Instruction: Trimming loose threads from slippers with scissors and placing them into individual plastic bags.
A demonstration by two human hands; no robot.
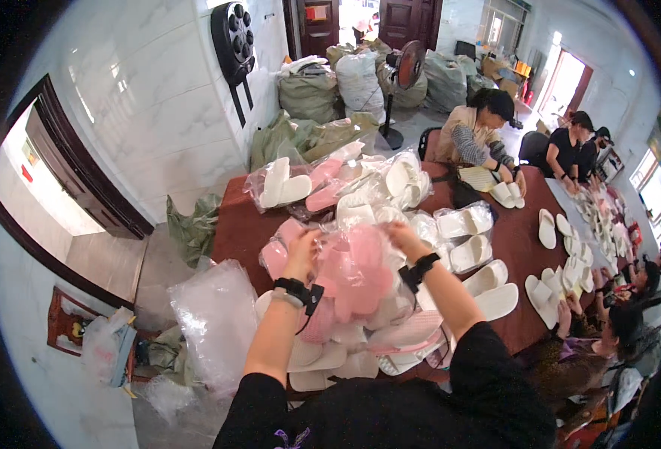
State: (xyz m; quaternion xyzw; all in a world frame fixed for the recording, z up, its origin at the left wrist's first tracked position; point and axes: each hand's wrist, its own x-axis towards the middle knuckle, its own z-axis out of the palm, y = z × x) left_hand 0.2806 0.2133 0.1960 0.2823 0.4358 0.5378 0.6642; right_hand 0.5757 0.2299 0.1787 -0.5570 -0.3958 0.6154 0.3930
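A clear plastic bag with pink slippers (354, 262) in it is held up before me over the table. My left hand (305, 251) grips the bag's left side, and my right hand (400, 236) grips its upper right edge; both hands have their fingers closed on the film. Black bands sit on both wrists. Under and around the bag lie loose white and pink slippers, among them a pink textured slipper (407, 332) by my right forearm. Bagged white slippers (471, 238) lie to the right, and a bagged white pair (282, 184) lies beyond my left hand.
A stack of clear bags (218, 322) hangs by the left edge of the red-brown table (511, 247). Across it, a person (474, 135) handles slippers; other people work along the right. Stuffed sacks (311, 90) and a standing fan (408, 67) are at the back.
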